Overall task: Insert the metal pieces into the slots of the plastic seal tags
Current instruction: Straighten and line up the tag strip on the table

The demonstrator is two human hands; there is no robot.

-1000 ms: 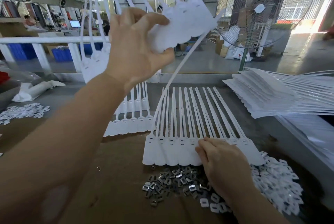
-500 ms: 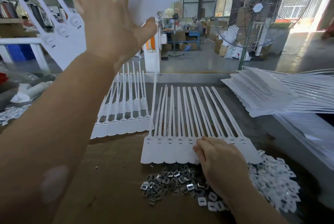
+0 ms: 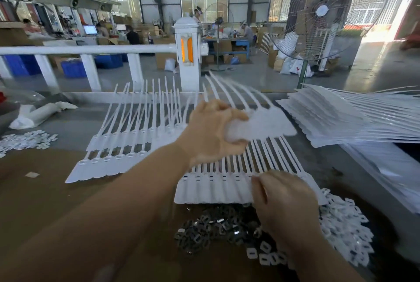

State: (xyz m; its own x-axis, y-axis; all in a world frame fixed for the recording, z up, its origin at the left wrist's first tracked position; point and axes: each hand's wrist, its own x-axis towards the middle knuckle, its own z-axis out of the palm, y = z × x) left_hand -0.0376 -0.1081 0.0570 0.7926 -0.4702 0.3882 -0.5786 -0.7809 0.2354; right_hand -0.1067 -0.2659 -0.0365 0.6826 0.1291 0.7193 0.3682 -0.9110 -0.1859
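my left hand (image 3: 212, 132) grips a light, floppy sheet of seal tags (image 3: 261, 126) by its stiffer head end above the table middle, right hand (image 3: 284, 204) fingers curled on the flat tag strip (image 3: 213, 187) near the loose metal pieces (image 3: 218, 227).

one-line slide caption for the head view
Left hand grips white plastic seal tags; right hand rests on flat tag row.

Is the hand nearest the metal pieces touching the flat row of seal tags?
Touching. The head view shows the right hand lying on the row of seal tags, fingers curled over its edge.
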